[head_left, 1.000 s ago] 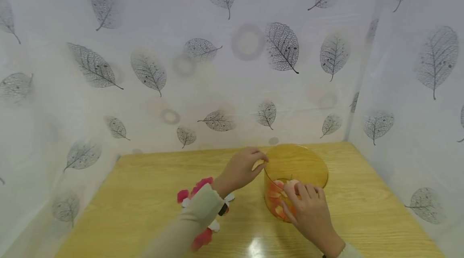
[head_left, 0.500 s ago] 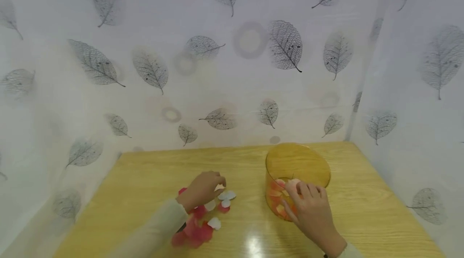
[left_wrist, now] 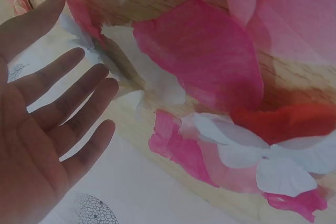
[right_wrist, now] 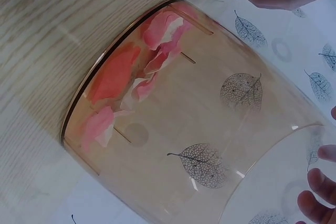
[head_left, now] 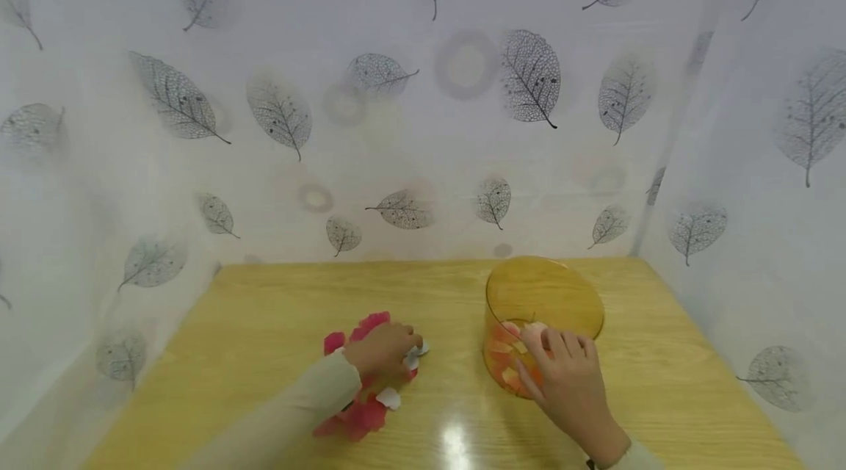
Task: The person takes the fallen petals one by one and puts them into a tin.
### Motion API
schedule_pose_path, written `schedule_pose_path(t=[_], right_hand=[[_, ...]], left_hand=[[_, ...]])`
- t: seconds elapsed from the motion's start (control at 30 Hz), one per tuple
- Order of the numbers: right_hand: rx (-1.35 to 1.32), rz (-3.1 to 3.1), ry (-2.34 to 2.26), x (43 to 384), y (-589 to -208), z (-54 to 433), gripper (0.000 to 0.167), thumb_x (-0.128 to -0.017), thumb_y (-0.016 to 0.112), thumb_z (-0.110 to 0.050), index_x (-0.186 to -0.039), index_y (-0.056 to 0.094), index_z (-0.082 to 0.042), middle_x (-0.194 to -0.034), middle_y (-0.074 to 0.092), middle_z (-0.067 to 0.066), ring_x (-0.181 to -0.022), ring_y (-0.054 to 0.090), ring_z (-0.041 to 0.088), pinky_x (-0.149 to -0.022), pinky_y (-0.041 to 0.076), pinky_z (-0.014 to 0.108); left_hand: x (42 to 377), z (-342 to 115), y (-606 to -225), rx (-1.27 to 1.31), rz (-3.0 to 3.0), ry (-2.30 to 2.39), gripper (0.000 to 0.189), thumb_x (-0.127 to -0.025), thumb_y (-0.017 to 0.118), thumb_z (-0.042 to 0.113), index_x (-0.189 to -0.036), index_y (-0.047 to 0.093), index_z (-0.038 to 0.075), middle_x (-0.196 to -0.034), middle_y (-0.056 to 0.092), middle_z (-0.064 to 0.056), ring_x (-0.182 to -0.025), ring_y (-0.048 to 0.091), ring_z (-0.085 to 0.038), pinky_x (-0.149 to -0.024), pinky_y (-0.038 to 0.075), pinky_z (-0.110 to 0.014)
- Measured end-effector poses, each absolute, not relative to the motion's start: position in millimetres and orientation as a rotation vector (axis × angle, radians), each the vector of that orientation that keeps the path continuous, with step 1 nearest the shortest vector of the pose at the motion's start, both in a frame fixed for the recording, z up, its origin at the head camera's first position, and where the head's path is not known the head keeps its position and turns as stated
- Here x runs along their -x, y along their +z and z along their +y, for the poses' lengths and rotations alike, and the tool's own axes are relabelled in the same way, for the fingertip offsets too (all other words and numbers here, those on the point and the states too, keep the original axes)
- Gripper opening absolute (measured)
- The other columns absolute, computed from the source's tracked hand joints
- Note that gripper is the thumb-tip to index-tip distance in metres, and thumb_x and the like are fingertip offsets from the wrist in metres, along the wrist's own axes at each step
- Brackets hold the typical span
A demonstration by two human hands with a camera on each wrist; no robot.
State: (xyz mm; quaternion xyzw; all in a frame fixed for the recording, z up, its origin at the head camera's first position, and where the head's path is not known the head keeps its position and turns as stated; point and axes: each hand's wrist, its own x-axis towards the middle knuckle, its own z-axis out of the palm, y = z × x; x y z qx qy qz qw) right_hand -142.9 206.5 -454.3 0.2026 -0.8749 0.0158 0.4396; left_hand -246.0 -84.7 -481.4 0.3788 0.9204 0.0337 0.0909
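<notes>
My left hand [head_left: 386, 349] is low over a pile of artificial flower petals on the table. In the left wrist view its fingers [left_wrist: 71, 103] are spread, with white petals [left_wrist: 110, 59] and a pink petal [left_wrist: 210, 56] close by. A transparent amber round container [head_left: 548, 294] stands to the right with pink, red and white petals [right_wrist: 118, 74] lying at its bottom. Beside its front right side is my right hand [head_left: 568, 382], fingers loosely bent and nothing seen between them. Its fingertips [right_wrist: 315, 192] appear near the container's rim in the right wrist view; contact cannot be told.
More loose petals, including pink petals [head_left: 360, 418] and a white petal [head_left: 388, 398], lie near my left sleeve [head_left: 317, 393]. The wood-grain table [head_left: 277, 294] meets leaf-printed white curtains [head_left: 423, 132] at the back and sides.
My left hand has moved from the container's left rim leftward and down to the petal pile. My right hand has stayed by the container. The view has tilted slightly.
</notes>
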Motion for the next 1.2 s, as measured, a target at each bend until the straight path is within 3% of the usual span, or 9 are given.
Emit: schedule_pose_path(t=[0.2, 0.33, 0.47, 0.57, 0.7, 0.93, 1.07, 1.2], right_hand=[[-0.497, -2.177, 0.041, 142.1, -456.2, 206.8, 0.05, -0.097, 0.029, -0.05, -0.103, 0.062, -0.013, -0.074, 0.049, 0.006, -0.066, 0.047, 0.024, -0.066, 0.039, 0.043], [-0.506, -2.162, 0.046, 144.6, -455.3, 207.8, 0.048, -0.096, 0.031, -0.049, -0.103, 0.062, -0.012, -0.074, 0.048, 0.007, -0.065, 0.046, 0.025, -0.064, 0.038, 0.043], [-0.506, -2.155, 0.041, 147.0, -453.5, 208.3, 0.047, -0.096, 0.033, -0.048, -0.101, 0.061, -0.011, -0.074, 0.048, 0.007, -0.065, 0.046, 0.026, -0.064, 0.039, 0.043], [-0.502, -2.151, 0.033, 148.4, -452.7, 208.4, 0.048, -0.096, 0.032, -0.049, -0.1, 0.061, -0.011, -0.073, 0.049, 0.007, -0.065, 0.047, 0.026, -0.064, 0.039, 0.043], [-0.506, -2.151, 0.036, 149.3, -451.4, 208.2, 0.048, -0.096, 0.032, -0.049, -0.1, 0.061, -0.011, -0.073, 0.048, 0.007, -0.065, 0.046, 0.026, -0.064, 0.038, 0.043], [-0.504, -2.171, 0.042, 148.3, -452.4, 207.9, 0.047, -0.096, 0.032, -0.049, -0.098, 0.059, -0.011, -0.074, 0.048, 0.007, -0.066, 0.047, 0.026, -0.065, 0.038, 0.043], [-0.498, -2.174, 0.039, 146.9, -454.2, 207.8, 0.048, -0.097, 0.03, -0.049, -0.096, 0.059, -0.011, -0.074, 0.048, 0.007, -0.066, 0.047, 0.026, -0.065, 0.038, 0.044], [-0.493, -2.176, 0.021, 145.8, -455.6, 207.7, 0.05, -0.097, 0.027, -0.049, -0.095, 0.058, -0.01, -0.074, 0.047, 0.007, -0.066, 0.046, 0.026, -0.064, 0.038, 0.043]], left_hand=[[243.5, -81.3, -479.5, -1.11, 2.747, 0.085, 0.029, -0.08, 0.074, 0.03, -0.106, 0.065, 0.021, -0.096, 0.063, 0.008, -0.085, 0.059, -0.009, -0.08, 0.05, -0.023], [243.3, -78.6, -474.9, -0.987, 2.735, 0.166, 0.018, -0.088, 0.064, 0.025, -0.106, 0.067, 0.02, -0.095, 0.064, 0.008, -0.082, 0.059, -0.007, -0.078, 0.052, -0.023], [244.9, -75.1, -469.6, -0.87, 2.718, 0.222, 0.018, -0.09, 0.061, 0.024, -0.107, 0.068, 0.019, -0.097, 0.066, 0.008, -0.082, 0.059, -0.008, -0.08, 0.052, -0.026], [247.8, -74.5, -469.2, -0.891, 2.739, 0.223, 0.009, -0.091, 0.06, 0.021, -0.092, 0.068, 0.019, -0.08, 0.063, 0.01, -0.07, 0.054, -0.007, -0.07, 0.05, -0.021], [253.2, -75.1, -472.9, -0.975, 2.782, 0.219, 0.023, -0.093, 0.057, 0.021, -0.07, 0.058, 0.019, -0.059, 0.044, 0.01, -0.055, 0.038, -0.007, -0.055, 0.037, -0.017], [253.4, -75.0, -469.3, -1.048, 2.839, 0.21, 0.023, -0.091, 0.058, 0.016, -0.068, 0.057, 0.017, -0.055, 0.039, 0.01, -0.052, 0.033, -0.005, -0.05, 0.033, -0.016], [251.5, -75.4, -461.6, -1.157, 2.904, 0.214, 0.014, -0.087, 0.064, 0.012, -0.072, 0.064, 0.015, -0.061, 0.055, 0.008, -0.053, 0.044, -0.005, -0.052, 0.04, -0.017], [249.1, -77.6, -452.9, -1.266, 2.992, 0.256, 0.003, -0.083, 0.07, 0.013, -0.081, 0.068, 0.013, -0.077, 0.07, 0.005, -0.066, 0.062, -0.008, -0.064, 0.051, -0.022]])
